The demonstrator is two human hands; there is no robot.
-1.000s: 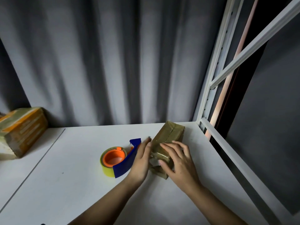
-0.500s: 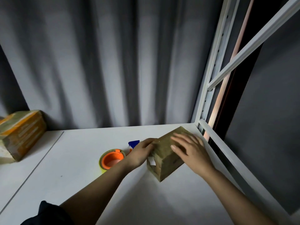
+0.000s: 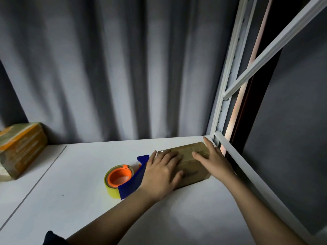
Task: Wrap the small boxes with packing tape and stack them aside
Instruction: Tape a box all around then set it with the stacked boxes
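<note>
1. Your white worktop point(image 3: 74, 200) carries a taped brown box point(image 3: 190, 160) flat near its right rail.
2. A tape dispenser point(image 3: 122, 179) lies just left of it.
3. Wrapped boxes point(image 3: 19, 149) sit far left.

**Both hands flat on a taped box**

Right of centre, a brown box point(image 3: 190, 160) lies flat on the white table point(image 3: 70, 200). The left hand point(image 3: 161, 174) presses its near-left part with straight fingers; the right hand point(image 3: 215, 159) rests along its right side. Just left sits a tape dispenser point(image 3: 124, 179) (orange core, blue frame). At the far left edge, wrapped boxes point(image 3: 19, 149) stand stacked.
</note>
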